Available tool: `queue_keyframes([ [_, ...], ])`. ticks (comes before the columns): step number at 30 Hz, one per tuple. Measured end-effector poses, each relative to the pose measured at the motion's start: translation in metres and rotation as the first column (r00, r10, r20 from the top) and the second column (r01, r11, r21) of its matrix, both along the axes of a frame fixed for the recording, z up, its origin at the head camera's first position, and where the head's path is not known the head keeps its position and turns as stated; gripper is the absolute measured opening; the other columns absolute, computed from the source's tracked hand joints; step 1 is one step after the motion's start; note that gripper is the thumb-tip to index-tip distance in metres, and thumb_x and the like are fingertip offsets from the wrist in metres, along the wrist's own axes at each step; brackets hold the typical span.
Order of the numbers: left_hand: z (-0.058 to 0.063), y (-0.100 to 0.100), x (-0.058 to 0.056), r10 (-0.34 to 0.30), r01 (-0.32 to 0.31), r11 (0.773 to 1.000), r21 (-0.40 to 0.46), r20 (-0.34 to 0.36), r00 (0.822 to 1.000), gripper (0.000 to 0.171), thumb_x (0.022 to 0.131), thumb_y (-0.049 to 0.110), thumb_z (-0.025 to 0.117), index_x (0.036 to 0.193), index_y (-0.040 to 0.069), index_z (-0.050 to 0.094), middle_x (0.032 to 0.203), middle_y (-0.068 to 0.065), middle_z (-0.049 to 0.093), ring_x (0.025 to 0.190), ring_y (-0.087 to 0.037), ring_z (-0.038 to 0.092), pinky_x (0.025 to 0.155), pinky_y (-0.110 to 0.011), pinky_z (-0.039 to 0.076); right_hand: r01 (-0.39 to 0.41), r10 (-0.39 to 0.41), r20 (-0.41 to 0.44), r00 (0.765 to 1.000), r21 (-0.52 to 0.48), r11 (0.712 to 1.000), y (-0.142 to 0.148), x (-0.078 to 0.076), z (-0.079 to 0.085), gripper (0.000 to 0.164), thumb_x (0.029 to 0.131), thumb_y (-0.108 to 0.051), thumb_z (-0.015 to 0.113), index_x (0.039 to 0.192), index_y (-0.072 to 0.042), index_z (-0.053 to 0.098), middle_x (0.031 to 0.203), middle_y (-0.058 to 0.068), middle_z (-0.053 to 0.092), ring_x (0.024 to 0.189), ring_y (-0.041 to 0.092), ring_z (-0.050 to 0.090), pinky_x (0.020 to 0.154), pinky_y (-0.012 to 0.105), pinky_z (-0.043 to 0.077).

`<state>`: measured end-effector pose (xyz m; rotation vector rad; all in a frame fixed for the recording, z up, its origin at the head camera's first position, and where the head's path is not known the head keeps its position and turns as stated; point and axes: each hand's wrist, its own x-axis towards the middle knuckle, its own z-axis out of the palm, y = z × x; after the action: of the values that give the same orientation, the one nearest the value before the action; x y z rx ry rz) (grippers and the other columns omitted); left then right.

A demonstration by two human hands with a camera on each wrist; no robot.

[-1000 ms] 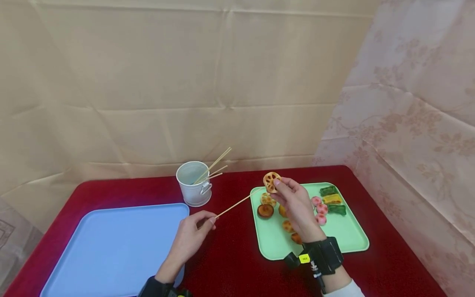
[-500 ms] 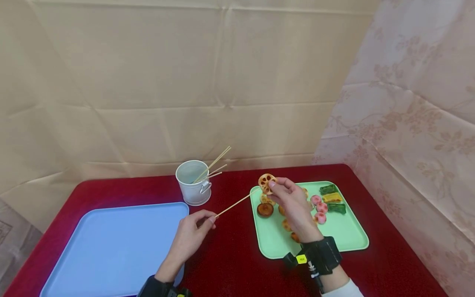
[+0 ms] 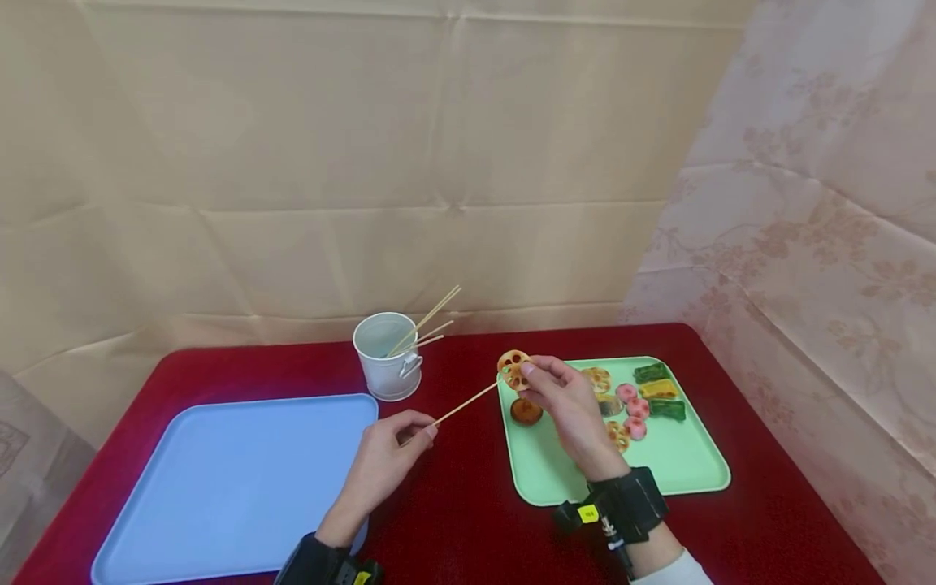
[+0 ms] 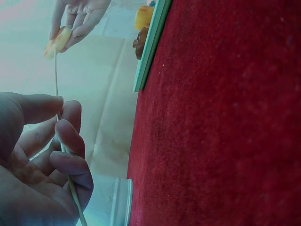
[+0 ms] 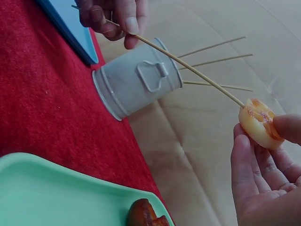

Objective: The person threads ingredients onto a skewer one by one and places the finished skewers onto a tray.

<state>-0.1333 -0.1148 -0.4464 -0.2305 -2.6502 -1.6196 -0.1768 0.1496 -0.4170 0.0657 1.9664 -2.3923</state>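
My left hand [image 3: 387, 459] pinches a thin bamboo skewer [image 3: 468, 403] between thumb and fingers, its length slanting up to the right. A lotus root slice [image 3: 513, 370], golden with dark-edged holes, is pinched between the thumb and fingers of my right hand [image 3: 576, 416]. In the right wrist view the skewer's tip meets the edge of the lotus root slice [image 5: 256, 126]; how deep it goes, I cannot tell. Both are held up in the air, the slice over the left back corner of the green tray [image 3: 541, 479].
On the green tray lie a brown round piece [image 3: 526, 412], more lotus slices [image 3: 617, 435], pink pieces [image 3: 636, 406] and green and yellow pieces [image 3: 658, 390]. A blue tray [image 3: 241, 479] is at left. Behind it stands a white bucket [image 3: 387, 375] with several skewers.
My right hand has moved left and slightly down with the lotus root slice, bringing its edge to the skewer's tip. My left hand has stayed nearly still, holding the skewer.
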Motion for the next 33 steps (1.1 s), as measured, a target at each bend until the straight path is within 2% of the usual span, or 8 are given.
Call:
queue_keyframes([
  [7,0.001,0.003,0.000,0.000,0.000,1.000,-0.009,-0.018,1.000,0.007,0.097,0.013,0.073,0.099,0.009,0.078,0.074,0.005,0.068,0.063,-0.011,0.056,0.058,-0.026,0.041,-0.015,0.015,-0.016,1.000,0.020,1.000,-0.006,0.002,-0.002,0.024,0.101,-0.013,0.068,0.116,0.005,0.062,0.101,0.004,0.069,0.086,0.015,0.070,0.083,0.031,0.059],
  [13,0.001,0.004,0.002,0.004,-0.004,1.000,-0.011,-0.031,1.000,0.006,0.097,0.013,0.072,0.096,0.012,0.078,0.072,0.007,0.066,0.061,-0.011,0.053,0.058,-0.026,0.040,-0.033,0.032,0.011,0.999,0.112,0.993,-0.014,0.005,-0.007,0.021,0.099,-0.015,0.071,0.108,0.002,0.064,0.094,0.001,0.071,0.081,0.016,0.071,0.083,0.038,0.059],
  [18,-0.001,0.004,0.003,0.011,-0.012,1.000,-0.022,-0.048,0.999,0.006,0.096,0.012,0.073,0.094,0.014,0.078,0.073,0.008,0.067,0.064,-0.009,0.056,0.060,-0.025,0.043,-0.047,0.046,0.013,0.999,0.196,0.980,-0.021,0.009,-0.009,0.022,0.097,-0.019,0.074,0.107,0.001,0.069,0.092,0.001,0.072,0.084,0.020,0.071,0.084,0.041,0.057],
  [22,-0.001,0.006,0.004,0.008,-0.009,1.000,-0.018,-0.060,0.998,0.007,0.096,0.012,0.073,0.093,0.015,0.078,0.075,0.006,0.067,0.066,-0.009,0.056,0.062,-0.025,0.045,-0.058,0.068,-0.030,0.997,0.244,0.968,-0.026,0.010,-0.011,0.022,0.097,-0.017,0.074,0.106,0.002,0.071,0.091,0.003,0.072,0.085,0.021,0.070,0.083,0.039,0.057],
  [27,-0.001,0.009,0.004,-0.016,0.016,1.000,-0.006,-0.049,0.999,0.007,0.097,0.012,0.071,0.096,0.010,0.078,0.074,0.004,0.067,0.064,-0.010,0.056,0.059,-0.025,0.044,-0.067,0.092,-0.068,0.993,0.307,0.949,-0.032,0.013,-0.015,0.020,0.096,-0.019,0.075,0.103,-0.001,0.073,0.087,0.005,0.070,0.083,0.018,0.065,0.078,0.036,0.054],
  [33,-0.001,0.010,0.004,-0.025,0.024,1.000,-0.020,-0.039,0.999,0.010,0.099,0.014,0.070,0.097,0.008,0.077,0.071,0.006,0.065,0.061,-0.010,0.054,0.056,-0.025,0.042,-0.124,0.150,-0.057,0.987,0.322,0.939,-0.039,0.016,-0.020,0.017,0.097,-0.018,0.073,0.101,-0.002,0.073,0.086,0.007,0.069,0.085,0.030,0.065,0.078,0.038,0.053],
])
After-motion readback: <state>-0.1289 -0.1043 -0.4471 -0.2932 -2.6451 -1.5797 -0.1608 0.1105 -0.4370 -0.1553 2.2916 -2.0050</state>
